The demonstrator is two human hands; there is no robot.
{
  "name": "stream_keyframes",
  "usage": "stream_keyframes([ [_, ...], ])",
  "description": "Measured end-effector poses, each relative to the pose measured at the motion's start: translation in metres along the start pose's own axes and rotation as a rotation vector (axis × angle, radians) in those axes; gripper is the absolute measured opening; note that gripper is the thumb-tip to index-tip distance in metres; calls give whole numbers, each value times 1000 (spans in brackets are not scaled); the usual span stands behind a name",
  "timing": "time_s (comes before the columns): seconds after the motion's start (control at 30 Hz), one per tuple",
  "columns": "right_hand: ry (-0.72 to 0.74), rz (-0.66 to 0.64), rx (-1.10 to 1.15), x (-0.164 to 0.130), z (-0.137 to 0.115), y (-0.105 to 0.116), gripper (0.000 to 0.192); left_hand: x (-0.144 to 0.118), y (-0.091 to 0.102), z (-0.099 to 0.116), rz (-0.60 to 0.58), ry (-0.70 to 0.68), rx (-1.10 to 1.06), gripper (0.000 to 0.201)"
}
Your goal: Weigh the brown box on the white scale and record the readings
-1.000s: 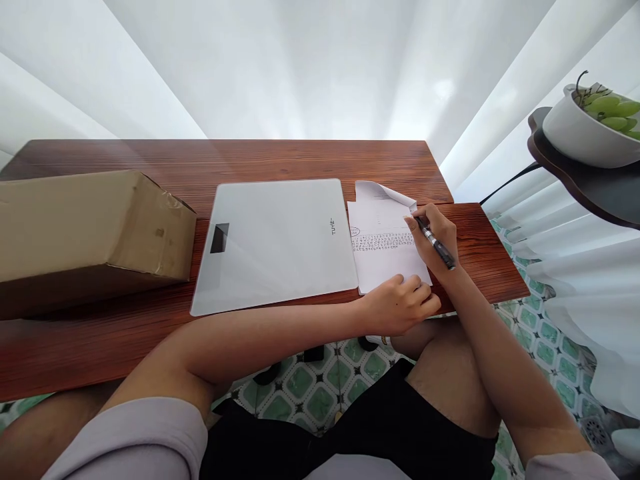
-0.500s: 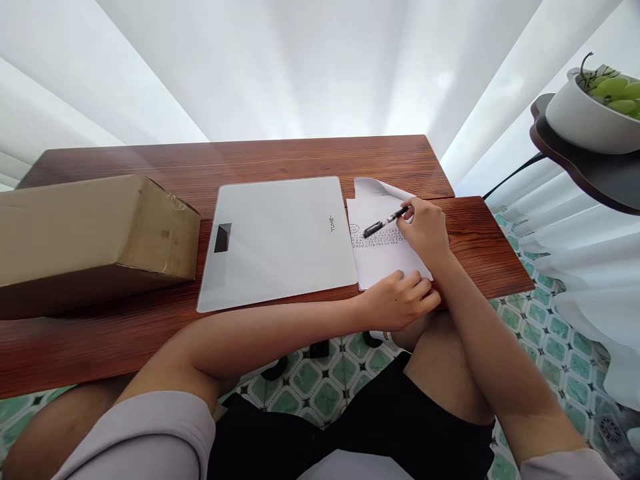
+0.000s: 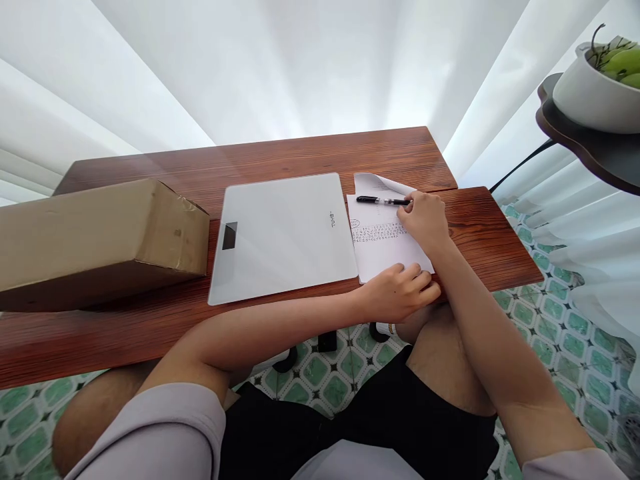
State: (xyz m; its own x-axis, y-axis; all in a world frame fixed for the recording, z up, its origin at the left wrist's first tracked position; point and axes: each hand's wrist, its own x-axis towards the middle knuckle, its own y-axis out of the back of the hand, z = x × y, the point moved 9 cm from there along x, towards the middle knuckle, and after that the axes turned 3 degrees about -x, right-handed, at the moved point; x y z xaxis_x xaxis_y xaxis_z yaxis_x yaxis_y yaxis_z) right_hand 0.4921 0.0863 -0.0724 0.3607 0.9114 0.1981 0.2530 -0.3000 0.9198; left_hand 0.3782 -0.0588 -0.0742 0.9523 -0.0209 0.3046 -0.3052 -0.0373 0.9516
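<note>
Here, right of centre, the right hand [image 3: 424,217] pinches a pen [image 3: 371,199] over paper [image 3: 387,256]; lower, the left hand [image 3: 397,293] half-curls, hold unclear.

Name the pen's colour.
The pen is mostly black, whitish in the middle; best seen in the head view.

A bare strip of worktop [image 3: 320,152] runs behind the low white panel [image 3: 283,233] and the paper sheets [image 3: 393,253], leaving a hand sideways passage before the curtain [image 3: 300,73]. The bulky cardboard box [image 3: 85,233] blocks the left side, with only a narrow gap between it and the panel. The left forearm [image 3: 295,311] bars the near edge; the left hand [image 3: 395,293] and right hand [image 3: 425,217] crowd the sheets, a pen [image 3: 369,199] jutting leftward. Bare wood lies right of the right hand; beyond that end stands a shelf [image 3: 593,157] bearing a bowl [image 3: 597,100].
</note>
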Motion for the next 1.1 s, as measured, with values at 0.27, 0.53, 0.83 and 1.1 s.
stream_keyframes([
  [0.27, 45, 119, 4, -7, -19, 14, 13, 1, 6, 8, 38, -72, 98, 24],
  [0.53, 239, 193, 12, -28, -65, 18, 35, -9, 22, 21, 130, -215, 181, 21],
  [0.83, 355, 182, 39, -40, -89, 10, 36, -43, 63, 17, 155, -256, 255, 19],
  [1.1, 421, 208, 31, -54, -102, 11, 36, -89, 101, 2, 163, -191, 393, 14],
])
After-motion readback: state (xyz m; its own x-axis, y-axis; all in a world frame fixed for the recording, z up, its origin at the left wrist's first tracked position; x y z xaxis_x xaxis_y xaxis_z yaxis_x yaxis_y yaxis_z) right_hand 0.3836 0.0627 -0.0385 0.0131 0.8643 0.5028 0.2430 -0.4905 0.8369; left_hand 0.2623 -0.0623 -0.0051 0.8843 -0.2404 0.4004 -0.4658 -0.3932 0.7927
